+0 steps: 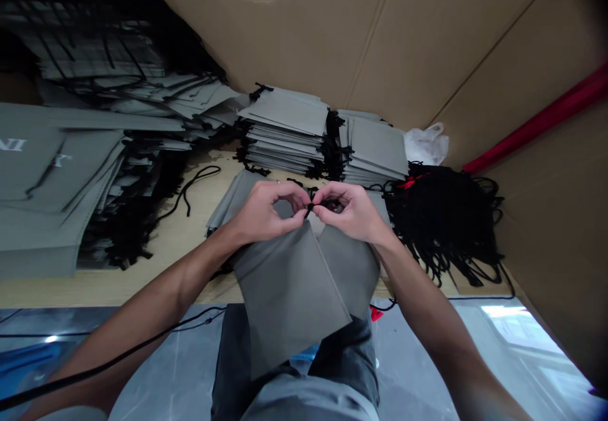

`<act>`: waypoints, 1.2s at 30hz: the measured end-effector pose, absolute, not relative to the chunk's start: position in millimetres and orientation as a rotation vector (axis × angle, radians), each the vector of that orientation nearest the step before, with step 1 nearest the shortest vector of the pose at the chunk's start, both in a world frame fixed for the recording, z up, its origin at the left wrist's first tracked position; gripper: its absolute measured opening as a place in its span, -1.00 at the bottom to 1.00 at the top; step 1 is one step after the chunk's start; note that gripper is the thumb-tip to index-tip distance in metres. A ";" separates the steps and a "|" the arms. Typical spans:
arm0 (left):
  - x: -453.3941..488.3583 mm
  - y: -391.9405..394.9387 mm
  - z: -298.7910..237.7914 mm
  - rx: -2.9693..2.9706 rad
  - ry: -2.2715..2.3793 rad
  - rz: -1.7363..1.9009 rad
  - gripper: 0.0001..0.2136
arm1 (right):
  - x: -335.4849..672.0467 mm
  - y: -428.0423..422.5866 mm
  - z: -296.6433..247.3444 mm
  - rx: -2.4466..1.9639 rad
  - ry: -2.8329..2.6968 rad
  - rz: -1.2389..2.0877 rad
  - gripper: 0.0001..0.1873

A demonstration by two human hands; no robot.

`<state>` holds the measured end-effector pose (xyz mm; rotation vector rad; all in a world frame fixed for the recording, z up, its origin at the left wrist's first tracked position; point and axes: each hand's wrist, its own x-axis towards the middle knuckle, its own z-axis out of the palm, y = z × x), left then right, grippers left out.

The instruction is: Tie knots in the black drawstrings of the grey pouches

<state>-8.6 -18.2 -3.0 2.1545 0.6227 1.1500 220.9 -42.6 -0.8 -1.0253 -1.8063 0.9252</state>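
Pinched between thumb and fingers, a black cord [310,207] bunches in a small knot where my two hands meet. My left hand [275,209] grips it from the left and my right hand [349,209] from the right, fingertips nearly touching. A grey fabric pouch [294,288] hangs below the knot, over the table edge and above my lap. A second grey flap [349,263] spreads to its right; I cannot tell if it is part of the same pouch. Behind my left hand, more grey pieces [232,196] lie on the table.
Stacked grey pouches with black cords [285,114] stand at the back, beside another stack [377,142]. Larger piles [61,180] fill the left. A heap of black cords [441,218] lies right, near a clear plastic bag [427,144]. Cardboard walls [304,35] enclose the wooden table [190,278].
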 end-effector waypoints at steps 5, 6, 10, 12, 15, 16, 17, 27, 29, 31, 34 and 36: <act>-10.9 -19.0 -2.4 2.320 0.632 1.154 -0.92 | 218.9 -45.3 -1.6 -1.088 -1.832 0.860 -0.88; -11.4 -19.2 -3.3 2.364 0.635 1.149 -0.92 | 218.6 -45.9 -1.6 -1.101 -1.843 0.840 -0.89; -12.6 -20.1 -7.2 2.508 0.602 1.167 -0.92 | 216.9 -48.4 -1.1 -1.120 -1.890 0.787 -0.89; -12.5 -20.8 -7.5 2.526 0.586 1.200 -0.91 | 216.0 -48.9 -1.3 -1.114 -1.894 0.781 -0.88; -11.7 -21.8 -6.0 2.432 0.574 1.256 -0.90 | 213.7 -49.0 -1.2 -1.087 -1.848 0.828 -0.89; -11.3 -22.0 -5.7 2.372 0.571 1.263 -0.91 | 212.8 -48.8 -0.9 -1.070 -1.821 0.858 -0.89; -10.7 -22.0 -5.6 2.301 0.571 1.261 -0.91 | 212.0 -48.6 -0.3 -1.052 -1.794 0.894 -0.89; -8.7 -17.7 -9.9 2.135 0.595 1.267 -0.93 | 212.0 -41.2 -0.6 -1.048 -1.646 1.073 -0.84; -10.7 -17.4 -9.4 2.343 0.612 1.294 -0.93 | 212.0 -39.6 -3.4 -1.081 -1.629 1.021 -0.84; -12.3 -16.5 -10.7 2.512 0.597 1.303 -0.93 | 211.6 -38.5 -6.6 -1.097 -1.631 0.986 -0.84; -12.5 -14.9 -15.4 2.667 0.593 1.293 -0.91 | 210.5 -39.9 -10.4 -1.104 -1.665 0.925 -0.86; -11.4 -14.7 -17.8 2.732 0.627 1.290 -0.89 | 209.0 -43.5 -11.1 -1.120 -1.712 0.834 -0.87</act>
